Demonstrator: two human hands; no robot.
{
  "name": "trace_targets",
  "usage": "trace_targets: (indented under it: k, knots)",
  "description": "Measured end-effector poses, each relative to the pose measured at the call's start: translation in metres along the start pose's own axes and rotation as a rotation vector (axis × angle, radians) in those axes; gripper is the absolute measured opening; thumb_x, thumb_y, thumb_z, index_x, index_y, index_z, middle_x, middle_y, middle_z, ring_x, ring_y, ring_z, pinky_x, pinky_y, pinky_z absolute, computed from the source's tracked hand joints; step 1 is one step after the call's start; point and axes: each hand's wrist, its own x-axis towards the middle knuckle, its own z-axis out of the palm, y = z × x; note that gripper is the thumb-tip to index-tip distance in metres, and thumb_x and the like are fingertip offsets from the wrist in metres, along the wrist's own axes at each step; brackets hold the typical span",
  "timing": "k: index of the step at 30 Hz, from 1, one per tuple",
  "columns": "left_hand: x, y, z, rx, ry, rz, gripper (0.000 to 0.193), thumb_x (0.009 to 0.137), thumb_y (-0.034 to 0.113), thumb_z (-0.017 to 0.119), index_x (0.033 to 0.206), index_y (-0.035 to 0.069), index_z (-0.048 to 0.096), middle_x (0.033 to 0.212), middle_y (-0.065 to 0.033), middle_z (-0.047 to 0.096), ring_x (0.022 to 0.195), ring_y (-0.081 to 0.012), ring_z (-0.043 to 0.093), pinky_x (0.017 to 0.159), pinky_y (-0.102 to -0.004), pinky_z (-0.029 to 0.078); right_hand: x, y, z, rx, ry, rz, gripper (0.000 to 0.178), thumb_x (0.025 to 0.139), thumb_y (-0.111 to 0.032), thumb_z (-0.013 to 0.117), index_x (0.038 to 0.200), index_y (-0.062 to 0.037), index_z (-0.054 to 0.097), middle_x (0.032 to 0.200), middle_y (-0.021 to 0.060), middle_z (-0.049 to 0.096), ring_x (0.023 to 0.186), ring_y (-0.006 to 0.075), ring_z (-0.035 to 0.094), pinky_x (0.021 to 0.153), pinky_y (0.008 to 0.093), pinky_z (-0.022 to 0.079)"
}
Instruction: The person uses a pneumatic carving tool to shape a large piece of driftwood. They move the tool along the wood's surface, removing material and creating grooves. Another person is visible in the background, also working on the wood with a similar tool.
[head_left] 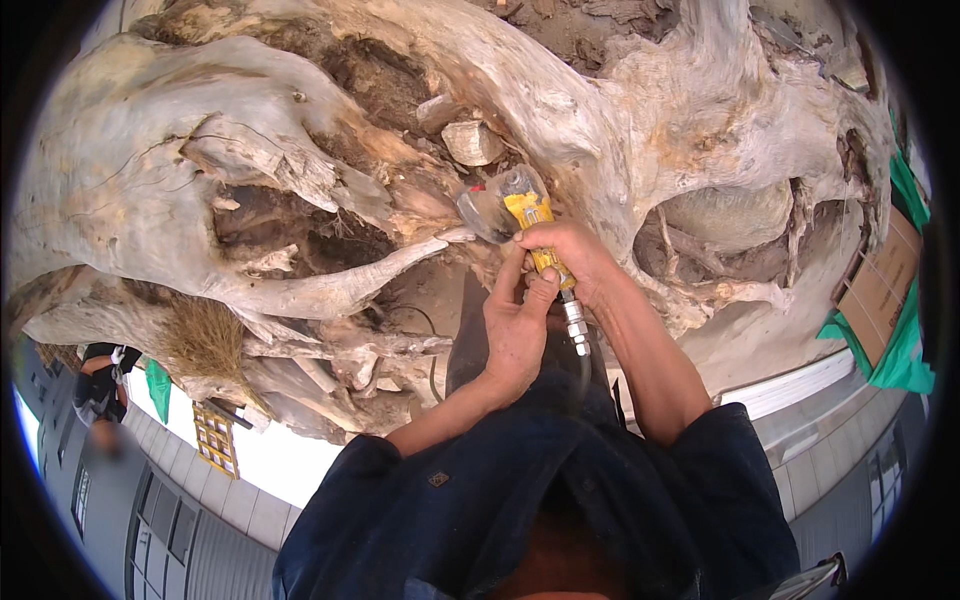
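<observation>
A yellow air-powered grinder (pixel 530 212) with a disc at its head is gripped around its body by my right hand (pixel 572 255). My left hand (pixel 517 335) is closed against the near left side of the same grinder, its thumb and fingers on the yellow body. A metal hose coupling (pixel 575 325) hangs from the tool's rear end toward me. The grinder's head lies close to the weathered wood of a large gnarled root (pixel 400 215); whether the disc touches it I cannot tell.
Pale twisted trunks (pixel 130 150) with deep hollows surround the tool. A loose wood block (pixel 473 143) lies just beyond it. A straw-coloured brush (pixel 205 340) rests at left. Another person (pixel 100 390) stands far left. Cardboard (pixel 880 290) with green sheeting leans at right.
</observation>
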Motion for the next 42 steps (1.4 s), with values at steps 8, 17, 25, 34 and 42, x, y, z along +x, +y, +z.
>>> trace_targets:
  k: [8, 17, 25, 34, 42]
  knots:
    - [0.001, -0.015, 0.0, 0.066, -0.01, -0.041, 0.06, 0.102, 0.021, 0.066, 0.154, 0.001, 0.043, 0.106, -0.0058, 0.064, 0.083, -0.0111, 0.064, 0.063, -0.0265, 0.057, 0.007, 0.018, -0.021, 0.082, 0.019, 0.04, 0.018, 0.083, -0.017, 0.071, 0.094, -0.0024, 0.067, 0.078, 0.0078, 0.063, 0.066, 0.0188, 0.06, 0.056, 0.0319, 0.048]
    - [0.014, -0.015, 0.007, 0.039, 0.005, -0.066, 0.056, 0.101, 0.016, 0.064, 0.151, -0.001, 0.045, 0.098, -0.0074, 0.066, 0.072, -0.0132, 0.067, 0.057, -0.0279, 0.058, 0.017, 0.013, -0.027, 0.092, -0.012, 0.055, 0.019, 0.083, -0.016, 0.071, 0.095, -0.0029, 0.066, 0.079, 0.0081, 0.064, 0.063, 0.0182, 0.059, 0.055, 0.0318, 0.049]
    - [0.023, -0.009, 0.009, 0.012, 0.041, 0.01, 0.055, 0.1, 0.015, 0.066, 0.15, 0.0, 0.049, 0.095, -0.0055, 0.065, 0.072, -0.0102, 0.063, 0.057, -0.0257, 0.056, 0.024, 0.004, -0.022, 0.081, -0.053, 0.004, 0.017, 0.082, -0.017, 0.071, 0.092, -0.003, 0.067, 0.078, 0.0083, 0.064, 0.064, 0.0181, 0.06, 0.056, 0.031, 0.05]
    - [0.009, -0.025, 0.014, 0.042, 0.046, -0.13, 0.055, 0.1, 0.014, 0.065, 0.15, -0.002, 0.047, 0.099, -0.0087, 0.064, 0.07, -0.0142, 0.065, 0.054, -0.0292, 0.057, 0.023, 0.026, -0.043, 0.108, 0.033, 0.098, 0.018, 0.084, -0.018, 0.071, 0.093, -0.0029, 0.065, 0.079, 0.0095, 0.063, 0.063, 0.0199, 0.06, 0.057, 0.0327, 0.05]
    - [0.026, -0.016, 0.006, 0.06, 0.025, -0.045, 0.055, 0.099, 0.013, 0.066, 0.149, -0.001, 0.048, 0.097, -0.007, 0.063, 0.072, -0.0122, 0.065, 0.056, -0.0279, 0.058, 0.025, 0.009, -0.029, 0.083, -0.046, 0.034, 0.02, 0.082, -0.018, 0.072, 0.094, -0.0039, 0.066, 0.084, 0.0087, 0.063, 0.072, 0.0199, 0.06, 0.063, 0.0344, 0.049]
